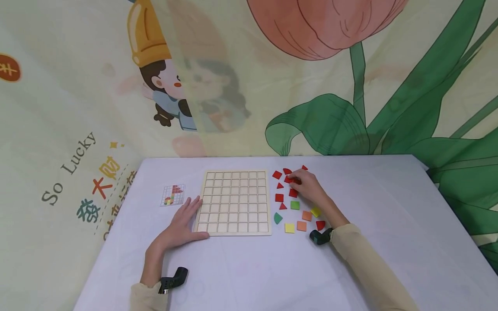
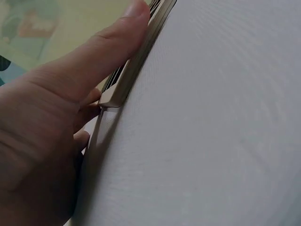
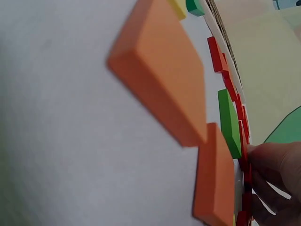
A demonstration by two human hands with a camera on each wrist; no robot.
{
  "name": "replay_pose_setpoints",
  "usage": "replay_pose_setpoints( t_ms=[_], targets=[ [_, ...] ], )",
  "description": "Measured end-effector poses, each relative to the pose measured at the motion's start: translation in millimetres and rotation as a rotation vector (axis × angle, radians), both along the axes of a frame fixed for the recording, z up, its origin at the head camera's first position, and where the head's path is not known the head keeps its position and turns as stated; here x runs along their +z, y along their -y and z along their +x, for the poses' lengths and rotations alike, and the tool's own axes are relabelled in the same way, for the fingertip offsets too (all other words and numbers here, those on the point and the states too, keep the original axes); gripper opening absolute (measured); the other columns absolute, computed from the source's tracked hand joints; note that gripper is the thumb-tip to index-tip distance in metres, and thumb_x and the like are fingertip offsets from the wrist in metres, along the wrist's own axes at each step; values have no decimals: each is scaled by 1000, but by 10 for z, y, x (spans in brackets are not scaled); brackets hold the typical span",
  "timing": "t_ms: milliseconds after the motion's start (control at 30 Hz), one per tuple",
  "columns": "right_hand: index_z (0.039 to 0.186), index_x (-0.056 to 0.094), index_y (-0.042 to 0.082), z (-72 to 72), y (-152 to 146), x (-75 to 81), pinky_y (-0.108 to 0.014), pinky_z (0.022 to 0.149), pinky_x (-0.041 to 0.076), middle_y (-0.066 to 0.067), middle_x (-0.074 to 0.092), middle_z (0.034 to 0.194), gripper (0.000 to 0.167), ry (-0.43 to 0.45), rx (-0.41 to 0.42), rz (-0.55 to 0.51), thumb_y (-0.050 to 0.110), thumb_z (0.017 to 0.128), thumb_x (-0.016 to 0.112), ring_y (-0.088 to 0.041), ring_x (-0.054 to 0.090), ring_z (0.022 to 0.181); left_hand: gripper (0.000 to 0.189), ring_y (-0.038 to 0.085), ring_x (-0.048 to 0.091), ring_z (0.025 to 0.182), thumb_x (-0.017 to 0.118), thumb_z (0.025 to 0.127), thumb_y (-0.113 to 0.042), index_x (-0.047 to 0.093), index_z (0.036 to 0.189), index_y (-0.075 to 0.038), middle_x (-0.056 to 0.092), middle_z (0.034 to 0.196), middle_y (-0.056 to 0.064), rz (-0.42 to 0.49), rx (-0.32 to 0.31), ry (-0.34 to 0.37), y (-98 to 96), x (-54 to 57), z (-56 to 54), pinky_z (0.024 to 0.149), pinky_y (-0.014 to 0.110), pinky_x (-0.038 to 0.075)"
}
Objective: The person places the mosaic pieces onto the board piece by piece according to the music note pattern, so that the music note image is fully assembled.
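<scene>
Left hand point(image 1: 177, 226), fingers spread wide, is rested at the near-left corner of the gridded board point(image 1: 235, 203), which is set toward the far edge of the counter point(image 1: 389, 207), while the right hand point(image 1: 310, 186), fingers bent, is held over red pieces point(image 1: 279, 198) right of the board; whether one is gripped cannot be told. From the left wrist, the board's rim is seen touched by the thumb point(image 2: 113, 42). From the right wrist, orange pieces point(image 3: 167, 80) and a green piece point(image 3: 228, 123) are shown near the right hand.
</scene>
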State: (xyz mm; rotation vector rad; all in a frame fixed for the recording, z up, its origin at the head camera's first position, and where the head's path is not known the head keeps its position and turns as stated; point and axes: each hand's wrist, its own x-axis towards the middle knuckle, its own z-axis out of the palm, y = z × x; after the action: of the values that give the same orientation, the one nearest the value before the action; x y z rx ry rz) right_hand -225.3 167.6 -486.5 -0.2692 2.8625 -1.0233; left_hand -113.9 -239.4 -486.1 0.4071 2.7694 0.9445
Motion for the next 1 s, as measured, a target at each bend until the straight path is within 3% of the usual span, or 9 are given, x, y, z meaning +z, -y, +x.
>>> replay_pose_setpoints(
  t_ms=[267, 533, 767, 1000],
  targets=[
    [122, 64, 5, -11, 42, 25, -44, 96, 54, -16, 61, 125, 33, 3, -21, 21, 12, 90, 68, -31, 56, 115, 114, 39, 8, 151, 75, 70, -61, 19, 156, -10, 17, 164, 11, -127, 10, -53, -16, -41, -9, 118, 63, 12],
    [123, 63, 6, -48, 30, 3, -43, 95, 55, -15, 60, 126, 34, 3, -17, 0, 13, 90, 68, -29, 55, 114, 113, 37, 9, 151, 69, 73, -67, 19, 155, -7, 18, 163, 12, -195, 37, -95, -62, -56, -13, 119, 59, 14],
    [123, 62, 5, -53, -6, 78, -44, 92, 56, -14, 57, 123, 35, -28, -45, -83, 15, 90, 66, -30, 58, 111, 115, 35, 4, 153, 62, 76, -72, 13, 156, -7, 11, 165, 10, -250, 59, -86, -145, -102, 16, 121, 56, 9],
    [119, 65, 4, -133, 96, 155, -45, 92, 56, -15, 59, 120, 31, -161, 80, -155, 12, 90, 65, -30, 60, 108, 117, 36, 1, 153, 63, 74, -72, 12, 156, -7, 9, 165, 11, -264, 91, -94, -233, -98, 33, 122, 57, 4]
  ],
)
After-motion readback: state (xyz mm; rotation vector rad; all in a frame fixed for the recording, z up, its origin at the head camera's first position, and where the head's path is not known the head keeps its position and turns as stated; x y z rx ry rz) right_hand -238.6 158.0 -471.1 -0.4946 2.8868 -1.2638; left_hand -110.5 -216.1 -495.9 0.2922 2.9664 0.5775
